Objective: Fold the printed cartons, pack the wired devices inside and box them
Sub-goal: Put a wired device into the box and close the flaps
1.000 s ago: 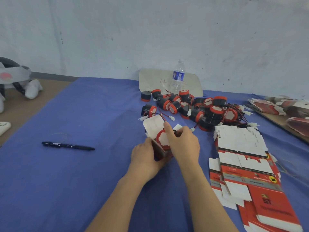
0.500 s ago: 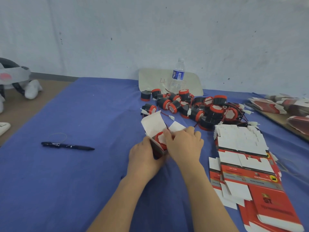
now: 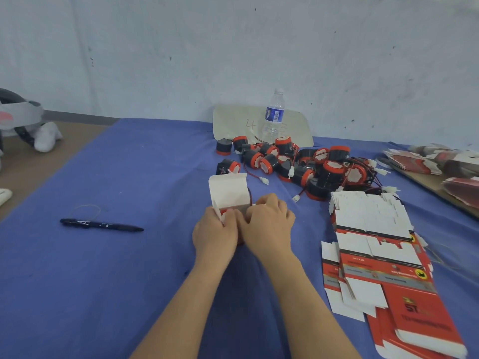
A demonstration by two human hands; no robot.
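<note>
A small carton (image 3: 229, 194) stands on the blue cloth with its white lid flap raised. My left hand (image 3: 216, 230) grips its left side. My right hand (image 3: 268, 220) is curled against its right side, fingers at the opening. A bit of a red device (image 3: 224, 211) shows inside the carton between my hands. A heap of black and red wired devices (image 3: 298, 164) lies behind the carton. A fanned stack of flat red and white printed cartons (image 3: 381, 255) lies to the right.
A black pen (image 3: 101, 224) lies on the blue cloth (image 3: 116, 281) at the left. A water bottle (image 3: 273, 117) stands on a pale board (image 3: 233, 123) at the wall. More flat cartons (image 3: 435, 161) sit at the far right. A white headset (image 3: 18, 117) is at the far left.
The device has sunk into the carton; only a sliver of it shows now. The lid flap has come upright. Both hands have closed in around the carton's opening.
</note>
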